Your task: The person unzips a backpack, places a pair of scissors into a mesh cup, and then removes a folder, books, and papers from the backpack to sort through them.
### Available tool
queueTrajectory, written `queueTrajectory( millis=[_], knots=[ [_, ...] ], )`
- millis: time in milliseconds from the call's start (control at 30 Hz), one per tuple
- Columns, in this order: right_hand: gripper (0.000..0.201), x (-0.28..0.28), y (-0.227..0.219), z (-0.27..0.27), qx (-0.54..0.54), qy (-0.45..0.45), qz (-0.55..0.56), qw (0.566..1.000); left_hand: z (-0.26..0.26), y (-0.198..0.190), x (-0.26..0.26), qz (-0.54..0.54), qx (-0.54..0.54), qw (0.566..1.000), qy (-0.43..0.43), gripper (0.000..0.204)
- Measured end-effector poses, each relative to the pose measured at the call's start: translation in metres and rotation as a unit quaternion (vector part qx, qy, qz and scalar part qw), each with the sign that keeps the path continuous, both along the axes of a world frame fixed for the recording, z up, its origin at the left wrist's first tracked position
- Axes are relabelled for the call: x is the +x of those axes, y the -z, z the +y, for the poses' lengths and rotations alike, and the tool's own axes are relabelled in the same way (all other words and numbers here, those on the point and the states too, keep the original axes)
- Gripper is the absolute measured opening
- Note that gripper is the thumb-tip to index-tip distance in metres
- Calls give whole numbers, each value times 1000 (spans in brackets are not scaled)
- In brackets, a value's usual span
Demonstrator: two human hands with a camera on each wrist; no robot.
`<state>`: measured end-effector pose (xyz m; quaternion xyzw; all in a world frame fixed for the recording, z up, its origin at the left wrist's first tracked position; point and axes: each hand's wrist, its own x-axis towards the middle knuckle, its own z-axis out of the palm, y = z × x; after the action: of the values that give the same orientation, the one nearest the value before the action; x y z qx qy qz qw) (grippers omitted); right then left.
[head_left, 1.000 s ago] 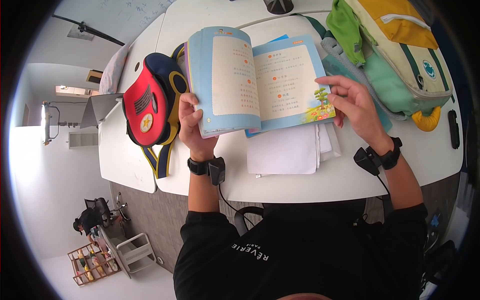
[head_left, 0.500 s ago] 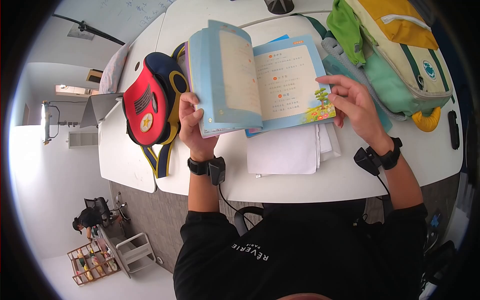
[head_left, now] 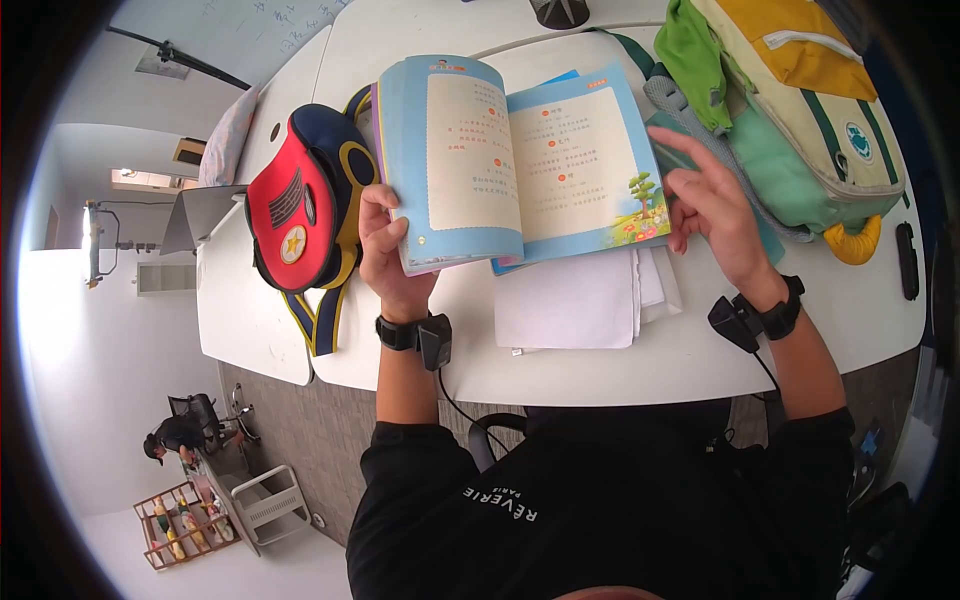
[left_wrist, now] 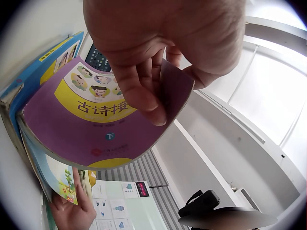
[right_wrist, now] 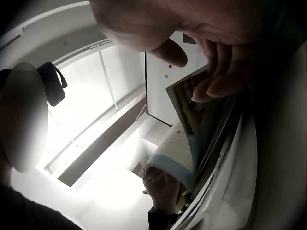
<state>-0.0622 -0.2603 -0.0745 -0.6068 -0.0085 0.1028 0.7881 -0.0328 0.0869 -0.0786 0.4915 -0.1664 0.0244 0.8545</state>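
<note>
An open book with blue-bordered pages (head_left: 575,165) is held up over the table, tilted. The left hand (head_left: 392,255) grips its left edge, thumb on the page side and fingers behind; the left wrist view shows this hand (left_wrist: 165,43) pinching the bent purple cover (left_wrist: 86,129). At the book's lower right edge, beside a printed tree, is the right hand (head_left: 715,210), index finger extended and the others loosely bent. In the right wrist view the fingertips of this hand (right_wrist: 192,33) are close to the page corner; contact is unclear.
White sheets (head_left: 565,305) lie below the book on the white table (head_left: 450,375). A red and navy bag (head_left: 300,215) is at left, a green, cream and yellow backpack (head_left: 810,130) at right. A black object (head_left: 907,260) lies near the right edge. Another person (head_left: 180,435) is farther off.
A page that was lifted over the left side now lies flat there, and both visible pages show different text. The right index finger has moved off the page edge and straightened; the left hand stays put.
</note>
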Motion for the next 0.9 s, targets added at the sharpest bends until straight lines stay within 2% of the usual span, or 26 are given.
queueTrajectory(
  millis=[467, 767, 833, 900],
  knots=[
    [54, 0, 2, 1, -50, -17, -41, 998, -6, -5, -2, 23, 0, 1000, -21, 22],
    [53, 1, 3, 0, -52, -20, -44, 997, -3, -3, -1, 19, -4, 1000, 13, 22],
    [53, 1, 3, 0, -52, -21, -43, 997, -6, -3, -2, 18, 7, 999, -32, 23],
    [53, 1, 3, 0, -51, -21, -44, 998, -1, -1, -1, 8, 10, 1000, -9, 24]
  ],
)
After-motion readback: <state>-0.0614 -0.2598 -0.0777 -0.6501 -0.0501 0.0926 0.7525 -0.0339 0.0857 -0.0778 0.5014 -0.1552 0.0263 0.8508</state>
